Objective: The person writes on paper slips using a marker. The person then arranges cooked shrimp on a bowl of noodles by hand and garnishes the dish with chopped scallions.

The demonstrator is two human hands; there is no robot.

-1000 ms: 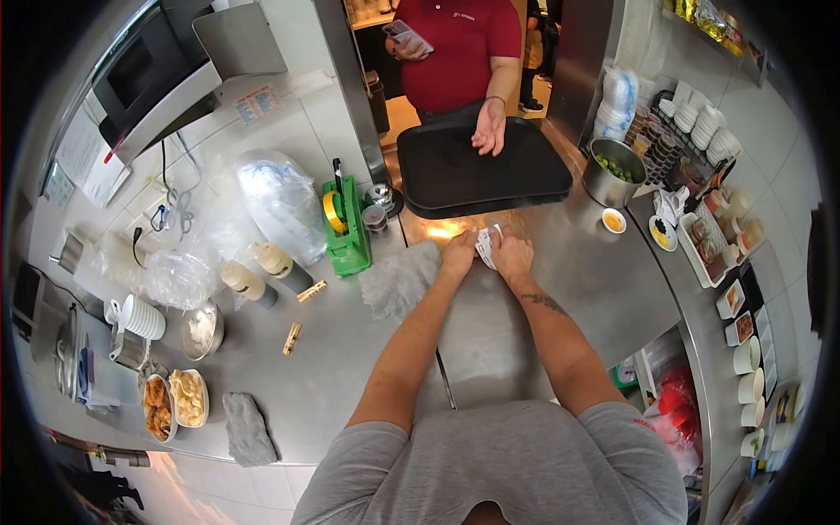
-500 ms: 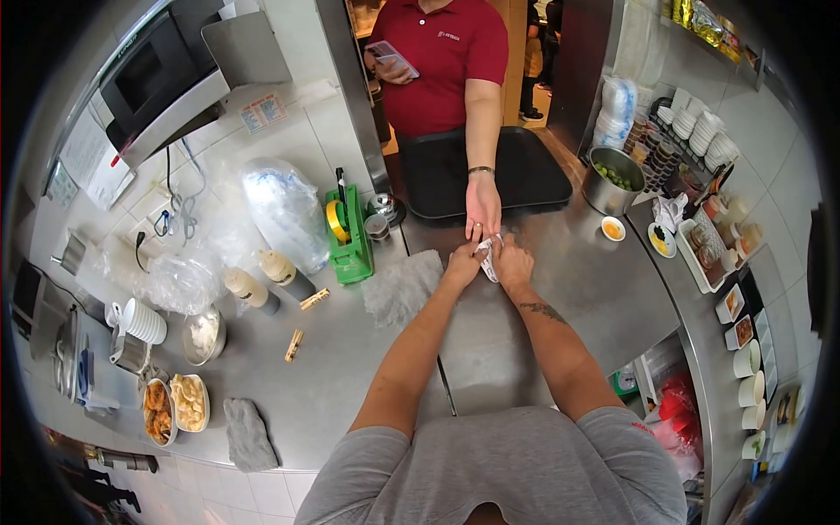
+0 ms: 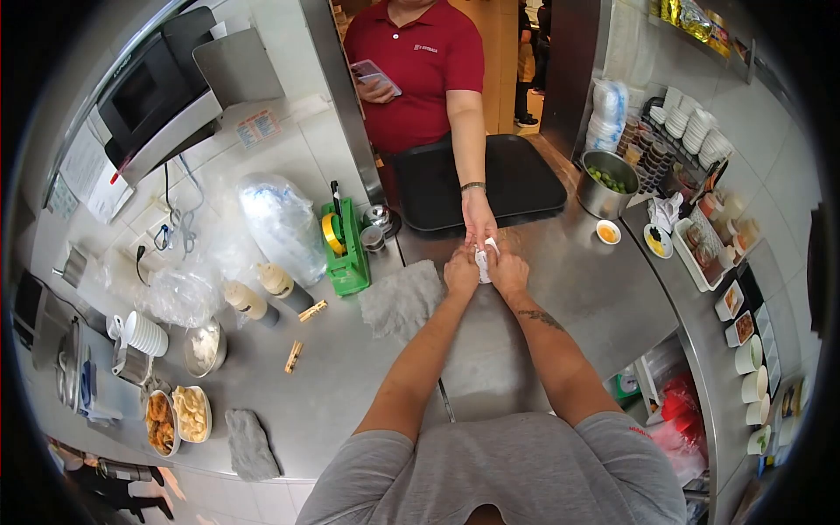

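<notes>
A small white printed paper lies between my two hands at the middle of the steel counter. My left hand pinches its left side, and my right hand pinches its right side. Just beyond, the hand of a person in a red shirt reaches down to the paper's far end, close to my fingertips. That person's other hand holds a phone. A grey cloth is spread left of my left hand.
A black tray lies beyond the hands. Left are a green tape dispenser, sauce bottles and fried food. Right are a pot of green fruit, an orange-filled cup and several small bowls.
The view has shifted slightly. The other person's hand has come lower and closer to mine over the paper, and the paper now stands more upright between my hands.
</notes>
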